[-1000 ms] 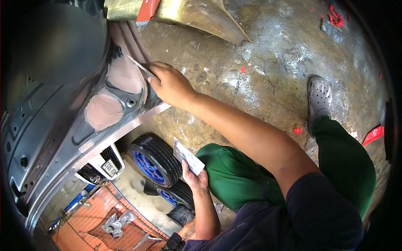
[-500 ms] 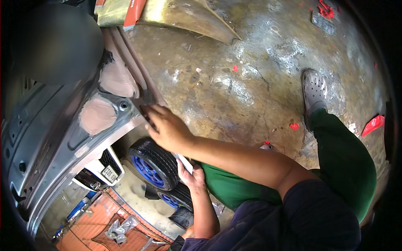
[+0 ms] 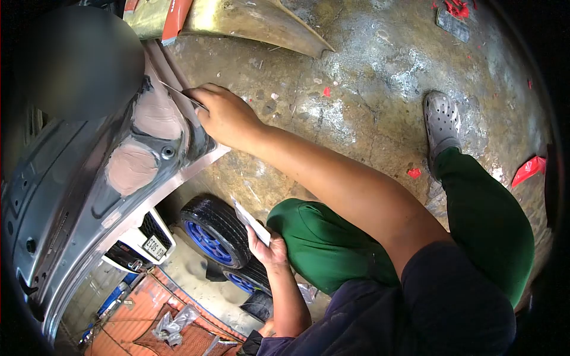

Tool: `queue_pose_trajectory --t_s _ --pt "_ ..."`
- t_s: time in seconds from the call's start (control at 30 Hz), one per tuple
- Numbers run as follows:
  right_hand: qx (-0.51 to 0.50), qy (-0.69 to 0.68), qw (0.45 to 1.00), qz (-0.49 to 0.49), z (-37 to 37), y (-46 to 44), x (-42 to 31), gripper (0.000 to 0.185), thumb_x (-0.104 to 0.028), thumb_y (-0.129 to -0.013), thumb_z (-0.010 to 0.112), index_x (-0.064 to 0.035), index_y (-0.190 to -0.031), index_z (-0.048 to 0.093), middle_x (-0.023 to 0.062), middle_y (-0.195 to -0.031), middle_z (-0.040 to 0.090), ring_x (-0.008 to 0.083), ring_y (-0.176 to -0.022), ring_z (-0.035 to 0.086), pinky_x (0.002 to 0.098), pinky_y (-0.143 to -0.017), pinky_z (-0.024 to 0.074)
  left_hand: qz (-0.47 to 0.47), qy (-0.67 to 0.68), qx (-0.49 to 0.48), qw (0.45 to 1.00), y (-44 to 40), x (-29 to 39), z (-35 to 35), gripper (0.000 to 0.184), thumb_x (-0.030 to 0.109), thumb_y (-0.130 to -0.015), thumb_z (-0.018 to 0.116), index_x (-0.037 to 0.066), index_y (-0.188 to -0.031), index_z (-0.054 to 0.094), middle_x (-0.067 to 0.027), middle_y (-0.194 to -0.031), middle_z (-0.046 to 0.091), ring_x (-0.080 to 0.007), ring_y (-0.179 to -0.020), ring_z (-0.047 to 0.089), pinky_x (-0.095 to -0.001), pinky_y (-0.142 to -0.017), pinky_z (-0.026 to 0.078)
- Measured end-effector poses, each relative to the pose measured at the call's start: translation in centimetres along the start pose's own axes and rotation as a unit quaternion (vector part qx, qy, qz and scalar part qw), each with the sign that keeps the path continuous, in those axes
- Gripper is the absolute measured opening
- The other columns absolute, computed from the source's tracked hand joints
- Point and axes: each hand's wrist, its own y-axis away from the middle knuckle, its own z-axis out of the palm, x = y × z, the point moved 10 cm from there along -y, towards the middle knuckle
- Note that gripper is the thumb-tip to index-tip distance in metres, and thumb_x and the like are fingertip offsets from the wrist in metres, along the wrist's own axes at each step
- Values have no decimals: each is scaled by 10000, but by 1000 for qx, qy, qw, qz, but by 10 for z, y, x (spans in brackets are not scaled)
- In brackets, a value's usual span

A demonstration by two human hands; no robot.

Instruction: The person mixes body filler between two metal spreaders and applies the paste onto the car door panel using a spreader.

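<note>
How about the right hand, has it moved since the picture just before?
Yes. Against the round hole in the car body panel, the right hand moved up the picture, from lower than the hole to higher.

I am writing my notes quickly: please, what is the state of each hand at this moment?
Left hand: closed, holding a flat white board.
Right hand: closed, holding a thin flat scraper.

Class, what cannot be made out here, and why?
Head view:
Upper-left blur: masks whatever is behind it.
Spreader: gripped end hidden by the right hand.
White board: far side turned from the camera.
Gold panel: cut off by the top edge.
Lower tyre: partly hidden by the upper tyre.
</note>
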Motion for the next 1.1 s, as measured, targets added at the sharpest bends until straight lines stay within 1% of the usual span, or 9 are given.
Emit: queue_pose_trajectory --t_s 0.17,0.3,0.43,0.57,0.67,0.7,0.8,0.87,1.1 --pt "-23 25 999 -33 21 -2 -4 338 -86 -848 563 -56 -1179 625 146 -1169 624 367 -1092 583 442 -954 485 5 4 18 1000 0 1 -4 386 278 -1064 393 -36 -1168 591 -169 -1035 706 -204 -734 701 -330 -566 606" --pt "-90 78 993 0 29 26 -6 440 -84 -876 575 -27 -1311 552 157 -1294 582 336 -1181 554 423 -1001 473 10 -7 26 1000 -3 1 -4 385 281 -1062 396 -34 -1170 591 -164 -1026 707 -199 -729 703 -329 -560 612" --pt "-108 95 990 3 33 56 -13 485 -105 -854 610 6 -1320 534 166 -1327 547 347 -1188 543 417 -990 483 5 -13 11 1000 -6 -1 -1 381 275 -1060 401 -34 -1186 585 -161 -1038 707 -195 -741 710 -340 -570 622" --pt "-73 66 995 28 33 81 -21 423 -81 -817 614 7 -1226 550 149 -1191 567 343 -1110 568 437 -906 521 17 -38 22 999 -7 -4 7 376 257 -1055 412 -45 -1218 565 -163 -1069 700 -198 -766 716 -332 -556 615" --pt "-81 23 996 37 34 95 -23 405 -72 -824 594 10 -1218 546 171 -1236 559 368 -1114 570 456 -918 510 38 -59 108 992 -5 -15 23 373 248 -1052 419 -43 -1244 550 -166 -1096 691 -206 -793 716 -328 -547 609" --pt "-81 -9 996 47 27 92 -23 418 -109 -856 594 23 -1250 559 239 -1199 597 380 -1054 607 450 -909 503 24 -39 102 994 -6 -15 19 362 250 -1052 422 -25 -1246 558 -171 -1107 685 -212 -810 714 -314 -541 602" --pt "-89 -53 969 224 9 79 21 368 -126 -863 567 10 -1205 577 255 -1068 641 403 -954 637 470 -850 512 -23 -48 -40 998 -11 -12 17 353 257 -1054 420 -8 -1231 572 -165 -1088 689 -206 -789 706 -309 -540 597" --pt "26 -44 990 130 -18 51 26 327 -132 -866 534 -3 -1162 589 272 -1017 656 432 -938 643 482 -830 504 -2 -49 8 999 -12 -6 7 355 269 -1056 421 -8 -1202 588 -154 -1060 696 -194 -745 693 -279 -508 569" --pt "-10 -67 993 97 3 -10 35 323 -135 -863 586 7 -1153 600 263 -1063 658 435 -998 627 469 -884 484 13 -45 40 998 -11 -6 5 350 272 -1053 428 -4 -1181 602 -149 -1009 713 -179 -713 690 -263 -478 541"
